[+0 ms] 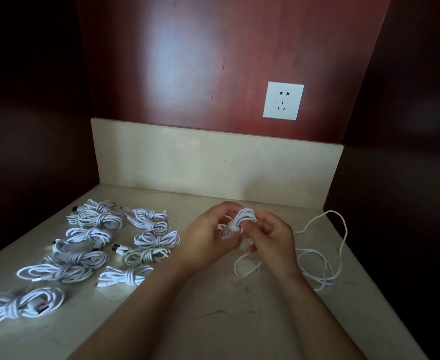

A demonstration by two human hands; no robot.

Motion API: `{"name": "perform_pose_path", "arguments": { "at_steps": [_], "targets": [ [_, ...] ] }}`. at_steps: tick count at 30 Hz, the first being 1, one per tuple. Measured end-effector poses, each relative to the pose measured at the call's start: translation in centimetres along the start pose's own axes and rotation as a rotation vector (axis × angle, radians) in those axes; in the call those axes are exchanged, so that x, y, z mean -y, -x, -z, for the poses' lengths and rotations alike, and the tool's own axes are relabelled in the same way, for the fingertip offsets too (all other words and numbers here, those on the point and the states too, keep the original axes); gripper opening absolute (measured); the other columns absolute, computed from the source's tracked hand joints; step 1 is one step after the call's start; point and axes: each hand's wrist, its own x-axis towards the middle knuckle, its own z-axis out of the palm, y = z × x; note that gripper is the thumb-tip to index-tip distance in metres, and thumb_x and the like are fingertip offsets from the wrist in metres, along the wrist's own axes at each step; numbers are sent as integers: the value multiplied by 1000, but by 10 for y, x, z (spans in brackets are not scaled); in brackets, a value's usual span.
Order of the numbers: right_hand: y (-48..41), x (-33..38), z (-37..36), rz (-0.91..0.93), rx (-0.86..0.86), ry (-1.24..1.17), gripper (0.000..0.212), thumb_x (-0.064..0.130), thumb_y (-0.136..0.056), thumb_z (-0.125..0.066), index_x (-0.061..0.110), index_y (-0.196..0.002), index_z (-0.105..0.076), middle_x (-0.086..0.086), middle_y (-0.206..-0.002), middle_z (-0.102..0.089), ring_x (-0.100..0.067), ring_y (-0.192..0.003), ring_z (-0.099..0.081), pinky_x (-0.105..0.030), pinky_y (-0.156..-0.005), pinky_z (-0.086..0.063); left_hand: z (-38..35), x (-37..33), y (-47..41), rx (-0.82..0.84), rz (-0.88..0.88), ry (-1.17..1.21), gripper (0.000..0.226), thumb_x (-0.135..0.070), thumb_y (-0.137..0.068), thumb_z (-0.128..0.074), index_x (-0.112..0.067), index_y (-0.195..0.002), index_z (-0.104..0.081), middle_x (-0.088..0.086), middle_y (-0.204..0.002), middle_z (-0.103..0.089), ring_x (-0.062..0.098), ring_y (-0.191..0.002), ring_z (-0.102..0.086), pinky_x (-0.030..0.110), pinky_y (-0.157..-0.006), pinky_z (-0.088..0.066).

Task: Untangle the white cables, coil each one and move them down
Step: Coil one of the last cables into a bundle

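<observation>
both hands meet above the counter (213, 320), a little right of centre, with a small coil (242, 220) of white cable between them. the left hand (208, 240) has its fingers curled round the lower left part of the coil, thumb on top. the right hand (270, 237) pinches the coil from the right, fingertips bent in against the wound turns. the coil is held clear of the counter, and a few turns wrap across its middle.

a loose cable (325, 255) lies in wide, slack loops on the counter to the right of the hands, running up toward the back right corner. one loop of it curves under the right wrist; whether it joins the coil cannot be told.

on the left of the counter lie the bundles (89, 258), finished white coils each tied round the waist, set in two rough columns from the back toward the near edge. some touch or overlap their neighbours.

behind the counter stands a pale backsplash (213, 162), and above it a dark red panel (187, 61) with a white socket (283, 100) on its right side.
</observation>
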Motion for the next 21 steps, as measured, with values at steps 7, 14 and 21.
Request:
{"name": "perform_pose_path", "arguments": {
  "at_steps": [7, 14, 21],
  "targets": [
    [-2, -2, 1, 4, -1, -12, 11, 1, -83, -67, 12, -86, -70, -6, -70, -73, -9, -59, -62, -20, -48, -45, 0, 2, 1, -38, -74, -166, 36, -48, -80, -65, -40, -113, -54, -20, -109, -62, 6, -95, -63, 33, -78, -55],
    [-6, -11, 0, 93, 39, 40, 7, 14, -90, -66, 14, -84, -68, -12, -80, -71, -17, -72, -63, -34, -69, -49, 2, 4, -3, 13, -56, -18, 26, -29, -87, -66, -35, -111, -62, -18, -102, -65, 9, -84, -63, 29, -72, -53],
    [-6, -10, -3, 54, 87, 16, 13, 16, -91, -66, 18, -103, -63, -4, -79, -72, -7, -68, -66, -25, -60, -48, 2, 8, -4, 23, -40, 14, 20, -20, -97, -56, -29, -114, -62, -18, -96, -66, 3, -76, -63, 22, -69, -50]
  ]
}}
